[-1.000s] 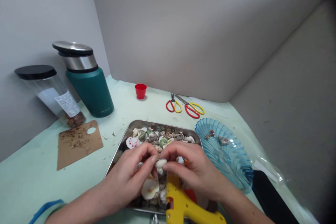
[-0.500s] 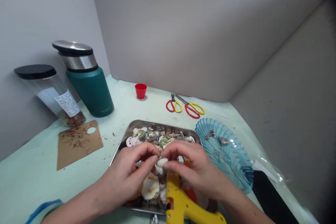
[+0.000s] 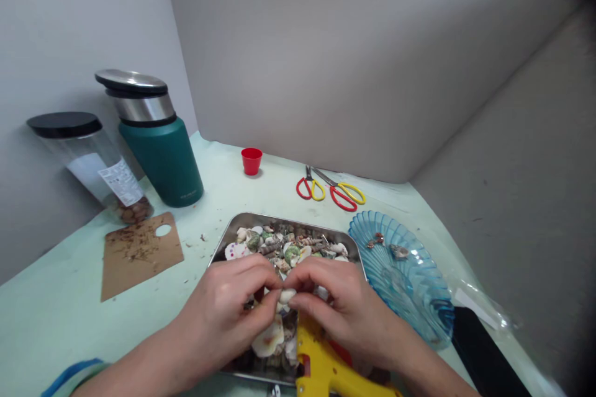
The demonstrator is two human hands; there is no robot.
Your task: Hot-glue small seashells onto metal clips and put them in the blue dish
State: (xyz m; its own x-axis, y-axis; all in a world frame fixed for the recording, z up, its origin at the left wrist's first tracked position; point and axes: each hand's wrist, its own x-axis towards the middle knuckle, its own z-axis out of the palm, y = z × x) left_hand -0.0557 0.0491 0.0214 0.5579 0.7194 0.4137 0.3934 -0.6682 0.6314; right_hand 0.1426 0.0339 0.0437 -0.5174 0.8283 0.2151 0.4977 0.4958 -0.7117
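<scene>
Both hands meet over a metal tray (image 3: 236,221) heaped with assorted seashells. My left hand (image 3: 237,310) has its thumb and forefinger pinched together at the left side of a small white shell (image 3: 287,296). From the right, my right hand (image 3: 333,298) grips the same white shell between thumb and forefinger. Whether more than one shell is joined between the fingertips, I cannot tell. Just below, a yellow hot glue gun (image 3: 321,366) lies over the tray's front edge, partly under my right hand. A large pale scallop shell (image 3: 269,338) rests in the tray below my fingers.
A blue shell-shaped plate (image 3: 419,273) with a few small pieces stands to the right. Two pairs of scissors (image 3: 344,195) and a red cup (image 3: 252,162) lie farther back. Left are a green bottle (image 3: 162,161), a clear jar (image 3: 109,177) and a littered brown board (image 3: 139,260).
Both hands have shifted slightly downward in view, still pinched around the white shell. The whole view has moved a little; the objects on the table stay in place.
</scene>
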